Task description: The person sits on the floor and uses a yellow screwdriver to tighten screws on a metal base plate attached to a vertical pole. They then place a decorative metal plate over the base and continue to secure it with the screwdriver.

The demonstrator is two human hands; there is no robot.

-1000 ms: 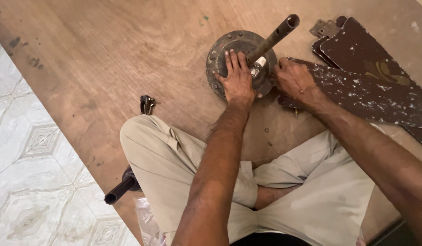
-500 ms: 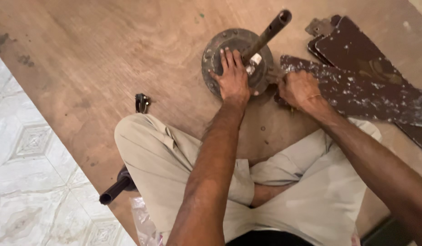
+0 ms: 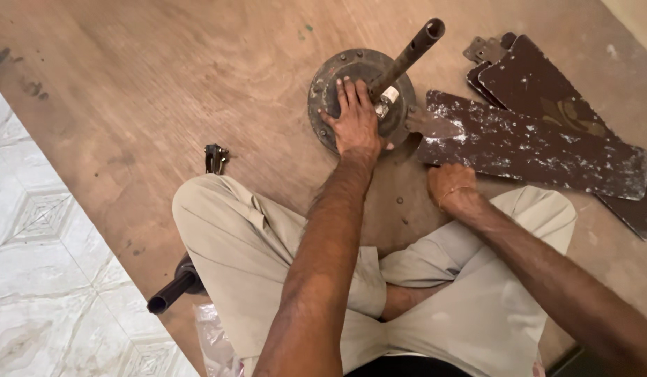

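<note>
A round, dark, rusty fan motor (image 3: 330, 77) lies on a wooden board, with a metal rod (image 3: 413, 50) rising from its centre. My left hand (image 3: 355, 119) rests flat on the motor's top, fingers spread, beside the rod's base. A brown, paint-speckled fan blade (image 3: 533, 150) reaches out from the motor to the right. My right hand (image 3: 450, 188) sits at that blade's near edge with its fingers curled; whether it grips the blade is hidden.
More brown blades (image 3: 547, 84) are stacked at the far right. A small metal part (image 3: 215, 157) lies by my left knee, with a dark pipe (image 3: 171, 292) and a plastic bag (image 3: 212, 335) lower down. The wooden board (image 3: 163, 77) ends at a tiled floor (image 3: 37, 265) on the left.
My right hand has drawn back from the motor's right side to the near edge of the blade. My left hand has stayed on the motor.
</note>
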